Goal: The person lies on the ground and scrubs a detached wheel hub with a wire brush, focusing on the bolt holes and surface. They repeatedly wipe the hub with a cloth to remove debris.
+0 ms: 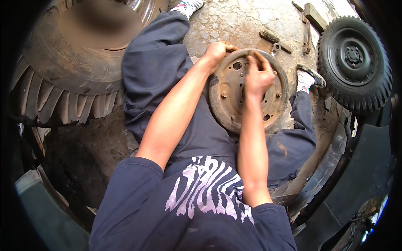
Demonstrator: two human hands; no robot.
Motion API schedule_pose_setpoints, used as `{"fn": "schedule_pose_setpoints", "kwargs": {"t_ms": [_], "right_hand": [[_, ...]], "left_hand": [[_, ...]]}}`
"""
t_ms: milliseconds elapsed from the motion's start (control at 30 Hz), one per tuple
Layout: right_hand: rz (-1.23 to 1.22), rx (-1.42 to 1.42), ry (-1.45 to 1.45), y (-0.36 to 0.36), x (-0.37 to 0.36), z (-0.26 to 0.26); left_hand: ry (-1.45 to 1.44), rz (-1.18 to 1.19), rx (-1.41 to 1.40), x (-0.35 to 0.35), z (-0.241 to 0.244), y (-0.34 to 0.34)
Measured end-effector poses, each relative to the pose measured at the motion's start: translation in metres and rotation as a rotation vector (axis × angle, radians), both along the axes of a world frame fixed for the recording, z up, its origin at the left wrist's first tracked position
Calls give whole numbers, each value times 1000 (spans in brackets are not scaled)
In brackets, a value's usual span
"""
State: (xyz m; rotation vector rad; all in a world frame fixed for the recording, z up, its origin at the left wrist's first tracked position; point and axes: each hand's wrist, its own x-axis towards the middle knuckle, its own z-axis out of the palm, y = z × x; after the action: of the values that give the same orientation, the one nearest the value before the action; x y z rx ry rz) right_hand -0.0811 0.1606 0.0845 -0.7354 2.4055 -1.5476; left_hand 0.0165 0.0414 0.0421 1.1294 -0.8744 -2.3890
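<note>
A round, rusty metal brake backing plate [230,106], with bolts and holes in its face, stands tilted between the person's legs. At its upper left rim is my left hand [220,53], fingers curled at the edge; whether they grip the rim cannot be told for sure. My right hand [259,73] is over the upper right part of the plate, fingers bent towards the rim and slightly blurred. Whether something small lies between those fingers is hidden. Just beyond the rim, a wire brush [269,36] and a metal part with an eyelet [275,49] lie on the floor.
A large treaded tyre [72,103] is at the left. A smaller tyre on a black wheel [355,64] lies at the right. Near it are a rusty metal bar [306,36] and a block [315,18] on the rough stone floor [220,18]. Dark vehicle panels [348,178] flank the lower right.
</note>
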Motion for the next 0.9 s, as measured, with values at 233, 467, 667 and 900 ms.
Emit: {"fn": "schedule_pose_setpoints", "kwargs": {"t_ms": [233, 467, 667, 900], "right_hand": [[65, -207, -541, 37, -22, 18], [-52, -392, -717, 32, 9, -1], [110, -332, -406, 29, 15, 12], [250, -60, 64, 98, -59, 61]], "left_hand": [[-276, 83, -593, -19, 9, 2], [-317, -185, -1060, -5, 67, 20], [-51, -169, -636, 9, 78, 33], [-560, -309, -1057, 33, 71, 16]]}}
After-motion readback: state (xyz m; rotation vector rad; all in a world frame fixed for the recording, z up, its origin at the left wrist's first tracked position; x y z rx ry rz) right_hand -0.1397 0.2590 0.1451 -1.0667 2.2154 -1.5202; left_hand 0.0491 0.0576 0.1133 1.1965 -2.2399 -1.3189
